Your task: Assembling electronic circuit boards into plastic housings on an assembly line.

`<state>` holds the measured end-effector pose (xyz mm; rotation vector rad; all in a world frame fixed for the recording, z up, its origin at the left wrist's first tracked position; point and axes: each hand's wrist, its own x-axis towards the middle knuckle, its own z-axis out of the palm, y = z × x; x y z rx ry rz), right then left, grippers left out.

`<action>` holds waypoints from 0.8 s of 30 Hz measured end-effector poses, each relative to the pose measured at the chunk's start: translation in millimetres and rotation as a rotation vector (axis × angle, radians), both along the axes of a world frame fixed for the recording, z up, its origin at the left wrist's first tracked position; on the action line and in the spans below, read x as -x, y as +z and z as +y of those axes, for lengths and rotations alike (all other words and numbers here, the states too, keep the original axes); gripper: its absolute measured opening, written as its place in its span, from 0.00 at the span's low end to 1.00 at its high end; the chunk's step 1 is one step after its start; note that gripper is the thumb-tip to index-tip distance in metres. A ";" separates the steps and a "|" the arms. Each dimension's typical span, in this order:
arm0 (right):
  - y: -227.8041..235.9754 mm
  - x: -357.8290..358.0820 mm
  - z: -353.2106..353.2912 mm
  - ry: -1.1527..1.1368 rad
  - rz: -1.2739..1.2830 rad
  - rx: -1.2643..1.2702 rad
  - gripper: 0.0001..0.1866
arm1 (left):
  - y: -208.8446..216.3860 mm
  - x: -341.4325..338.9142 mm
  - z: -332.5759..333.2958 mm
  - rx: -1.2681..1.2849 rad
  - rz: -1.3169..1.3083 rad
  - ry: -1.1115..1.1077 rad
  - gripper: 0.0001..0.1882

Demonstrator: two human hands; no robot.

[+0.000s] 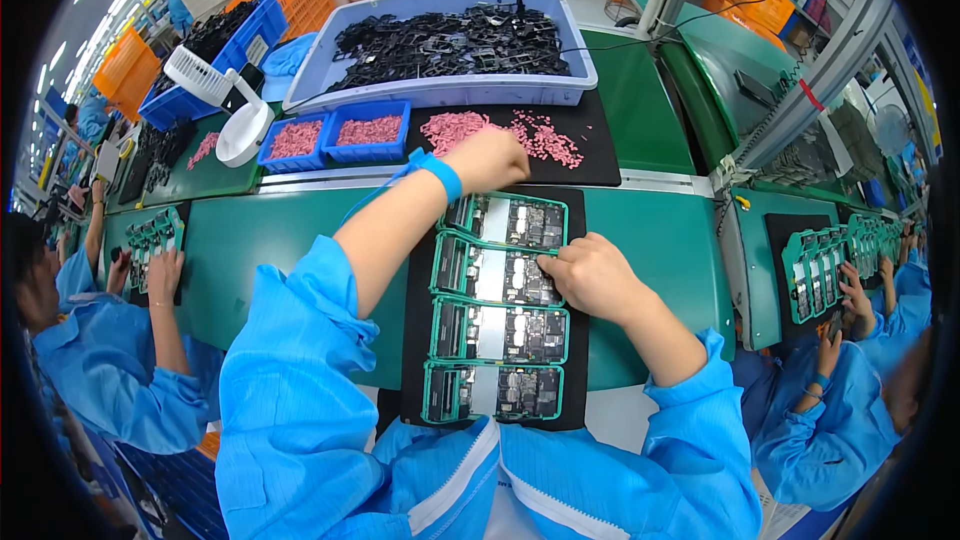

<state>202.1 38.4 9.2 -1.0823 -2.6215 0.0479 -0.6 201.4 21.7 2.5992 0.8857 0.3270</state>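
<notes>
Several phone assemblies with circuit boards, set in green frames (433, 330), lie in a column on a black mat (415, 380) in front of me. My left hand (487, 160), a blue strap on its wrist, is over the far end of the column beside the loose pink pieces (546, 140). Its fingers are curled together, and what they hold, if anything, is hidden. With fingertips pinched, my right hand (592, 275) touches the right edge of the second-farthest phone assembly (520, 275). Whether something small is between those fingers cannot be made out.
Two blue bins (368, 130) of pink pieces stand at the left of the pile. Behind them is a large pale tray (450, 90) full of black parts. A white fan (243, 132) stands at the left. Co-workers in blue sit on both sides; a metal post (780, 115) rises at the right.
</notes>
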 end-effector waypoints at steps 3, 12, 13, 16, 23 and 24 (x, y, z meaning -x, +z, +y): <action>7.4 -5.8 8.6 0.027 0.083 0.092 0.06 | -1.8 -0.7 33.0 -0.104 0.096 0.237 0.07; -12.7 -25.8 100.2 -0.325 0.453 0.102 0.02 | -21.2 -24.5 73.9 -0.069 0.207 0.192 0.07; -18.1 -27.8 114.6 -0.336 0.456 0.070 0.02 | -19.8 -26.8 75.6 -0.055 0.219 0.206 0.07; -26.8 -22.0 149.3 -0.352 0.379 0.018 0.02 | -17.9 -27.7 78.1 -0.037 0.259 0.225 0.07; -30.8 -12.3 181.0 -0.185 0.200 -0.027 0.01 | -17.6 -21.6 74.5 0.090 0.267 0.186 0.06; -30.9 -10.9 182.0 -0.183 0.198 -0.028 0.01 | -19.2 -20.5 73.8 0.061 0.256 0.160 0.06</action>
